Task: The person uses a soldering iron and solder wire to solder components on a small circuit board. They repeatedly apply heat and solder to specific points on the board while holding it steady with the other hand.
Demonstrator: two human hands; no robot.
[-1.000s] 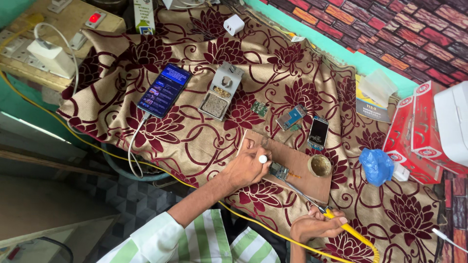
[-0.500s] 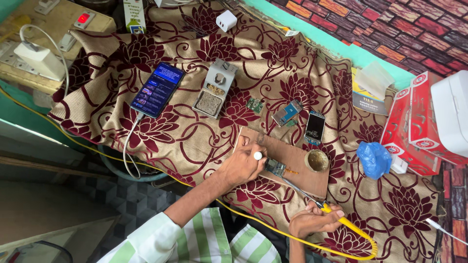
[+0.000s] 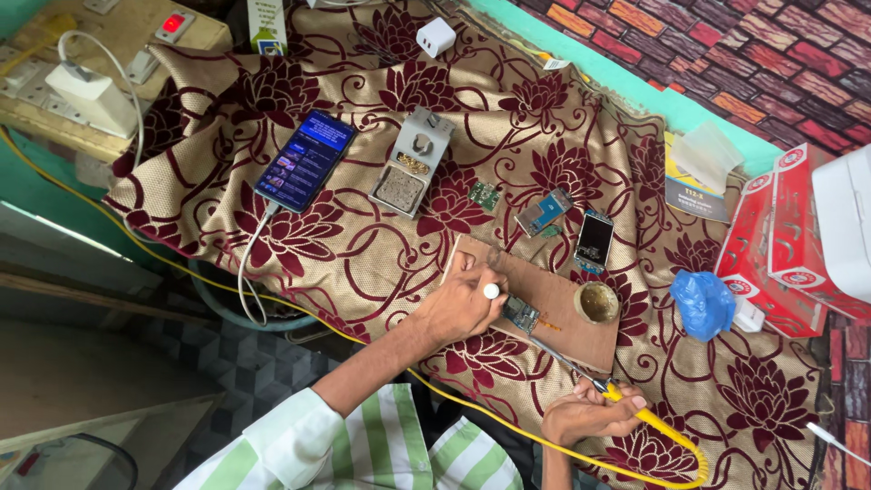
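- Circuit board (image 3: 521, 314), small and blue, lies on the brown wooden board (image 3: 553, 295) just beside the left hand (image 3: 458, 304), whose closed fingers pinch a small white piece (image 3: 491, 290).
- Likely light, stiff and fragile; best held by its edges.
- Right hand (image 3: 585, 416) grips the yellow-handled soldering iron (image 3: 590, 377), tip at the circuit board.

The person wears a shirt with wide green and white stripes. The stripes run down the chest and along the sleeve. The left sleeve (image 3: 299, 436) is rolled up near the elbow, and its turned-back cuff looks plain white. Below it the arm is bare. The left hand (image 3: 458, 308) is bare, with no glove. The right hand (image 3: 585, 417) is bare too. Only a little of the right arm shows, and no sleeve shows on it.
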